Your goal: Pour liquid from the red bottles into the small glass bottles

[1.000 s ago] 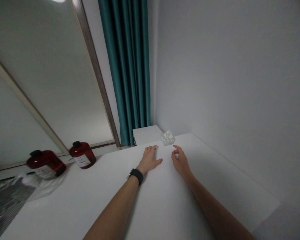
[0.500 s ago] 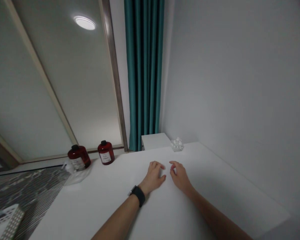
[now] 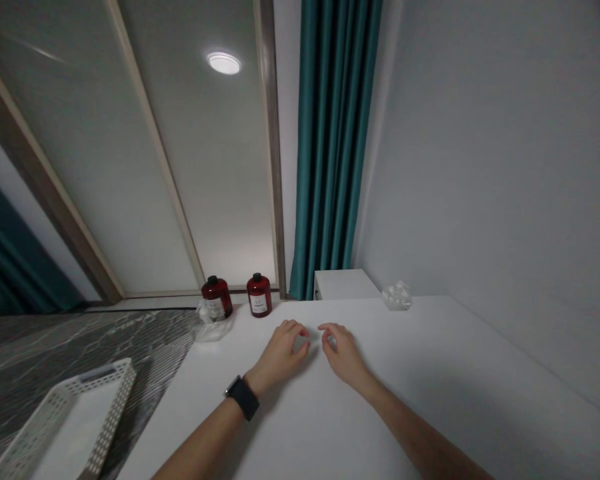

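Note:
Over the white table (image 3: 300,427), my left hand (image 3: 283,350) is held with its fingers curved and the thumb apart from them. A dark watch sits on that wrist. Facing it, a short gap away, my right hand (image 3: 345,353) has its fingers bent and the thumb close below the index finger, with a small gap between. I see nothing held in either hand. Beyond the left hand, a dark red bottle (image 3: 259,297) with a black cap and white label stands at the far edge. Another red bottle (image 3: 220,293) is left of it, partly behind crumpled clear plastic (image 3: 213,327).
A clear, crumpled plastic piece (image 3: 397,297) lies at the far right table edge. Behind it stands a white cabinet (image 3: 345,283) below a green curtain (image 3: 335,147). A white perforated basket (image 3: 115,417) is at lower left, over the grey patterned floor (image 3: 145,333). A wall borders the right.
The view has turned left, so the bottles and curtain appear further right and more of the basket shows. My hands appear slightly further left, with similar curved poses.

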Tool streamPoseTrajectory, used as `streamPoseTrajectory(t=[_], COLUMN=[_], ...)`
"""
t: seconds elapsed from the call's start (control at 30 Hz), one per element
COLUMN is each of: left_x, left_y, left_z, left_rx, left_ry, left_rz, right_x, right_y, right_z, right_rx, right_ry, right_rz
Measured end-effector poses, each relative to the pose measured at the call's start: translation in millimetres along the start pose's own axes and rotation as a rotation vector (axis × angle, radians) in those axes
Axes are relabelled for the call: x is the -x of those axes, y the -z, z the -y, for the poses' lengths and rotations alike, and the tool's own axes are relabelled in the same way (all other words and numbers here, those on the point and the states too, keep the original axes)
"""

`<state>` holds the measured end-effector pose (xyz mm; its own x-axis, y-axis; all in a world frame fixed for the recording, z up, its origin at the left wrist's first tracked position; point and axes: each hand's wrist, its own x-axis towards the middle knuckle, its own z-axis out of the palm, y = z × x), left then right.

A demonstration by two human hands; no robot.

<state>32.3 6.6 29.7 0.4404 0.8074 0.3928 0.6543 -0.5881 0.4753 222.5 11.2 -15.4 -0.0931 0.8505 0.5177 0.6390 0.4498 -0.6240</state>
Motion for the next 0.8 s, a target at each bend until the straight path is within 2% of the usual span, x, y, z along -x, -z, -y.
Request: streamPoseTrajectory(t=[0.13,0.27,0.43,0.57,0.8], left_x=[22,44,61,64,69], left_y=[23,43,64,73,76], left_z=[18,39,60,71,99], left_rx=[-0.083,-0.31,-0.445,-0.564,-0.64], left_ry=[0.041,0.04,0.103,0.187,0.475], left_rz=[-0.019,-0.007,-0.089,-0.295,-0.709], right_x=[-6,-8,-15,-23,-29], right_y=[-26,-48,-71,-87,-111], right_z=[23,45,68,74,73], right_rx=[-0.023,-0.033,-0.049,-0.074,-0.136], right_ry=[0.05,0.112,0.188,0.207,0.184], right_rz=[0.067,0.125,0.18,0.191,0.194])
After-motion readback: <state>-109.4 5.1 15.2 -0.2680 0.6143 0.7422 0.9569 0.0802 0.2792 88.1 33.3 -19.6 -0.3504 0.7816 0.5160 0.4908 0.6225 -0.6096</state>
